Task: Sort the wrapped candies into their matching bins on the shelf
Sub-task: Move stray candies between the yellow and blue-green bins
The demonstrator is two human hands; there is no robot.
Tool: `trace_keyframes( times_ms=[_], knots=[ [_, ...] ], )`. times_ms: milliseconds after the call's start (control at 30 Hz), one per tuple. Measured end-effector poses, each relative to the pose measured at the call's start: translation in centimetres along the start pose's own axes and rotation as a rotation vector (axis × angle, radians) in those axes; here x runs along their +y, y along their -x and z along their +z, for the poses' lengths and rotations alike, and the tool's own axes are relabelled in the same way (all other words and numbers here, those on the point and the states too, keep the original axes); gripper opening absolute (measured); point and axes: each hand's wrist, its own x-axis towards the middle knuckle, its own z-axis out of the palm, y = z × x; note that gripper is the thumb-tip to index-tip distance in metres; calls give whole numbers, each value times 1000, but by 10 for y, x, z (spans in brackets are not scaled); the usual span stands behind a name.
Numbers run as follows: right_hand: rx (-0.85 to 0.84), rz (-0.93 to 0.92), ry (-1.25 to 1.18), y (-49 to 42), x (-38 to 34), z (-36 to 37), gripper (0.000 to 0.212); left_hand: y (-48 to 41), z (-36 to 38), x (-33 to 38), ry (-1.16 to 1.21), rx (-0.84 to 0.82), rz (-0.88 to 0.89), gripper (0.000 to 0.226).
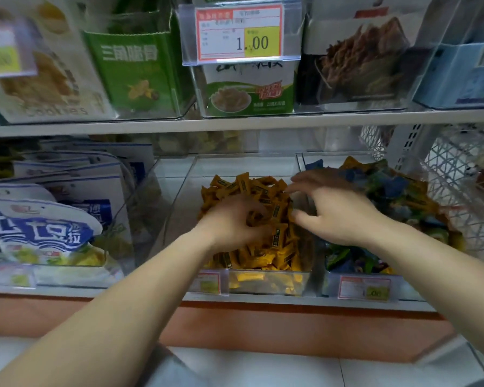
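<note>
A clear bin [268, 283] on the lower shelf is heaped with orange wrapped candies [263, 188]. My left hand [232, 222] lies on that heap with its fingers curled into the candies; it is blurred, and whether it grips any I cannot tell. To the right stands a second clear bin [333, 286] with mixed blue, green and orange candies [397, 188]. My right hand [336, 210] hovers over the wall between the two bins, fingers spread and bent, holding nothing that I can see.
Blue-and-white snack bags [39, 227] fill the bin on the left. A white wire basket [464, 174] stands at the right. The upper shelf holds snack boxes and a price tag [241, 33]. Price labels hang on the bin fronts.
</note>
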Motion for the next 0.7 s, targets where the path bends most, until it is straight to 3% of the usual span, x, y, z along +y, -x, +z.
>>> trace_keyframes(
  times_ms=[67,167,367,500,600,700],
  knots=[
    [-128,16,4,-7,1,9,57,0,14,12,84,-201,43,56],
    [-224,51,-35,-10,6,17,56,-6,26,7,-143,-363,91,72],
    [-237,42,-88,-5,11,20,31,-11,13,-23,-352,-212,33,79],
    [-218,34,-112,-5,10,23,24,-11,-10,-41,-430,-94,-90,58],
    [-202,27,-119,-4,10,22,21,-7,-21,-43,-480,-94,-208,47],
    [-200,21,-123,-4,10,22,18,-4,-17,-24,-462,-35,-153,44]
  ],
)
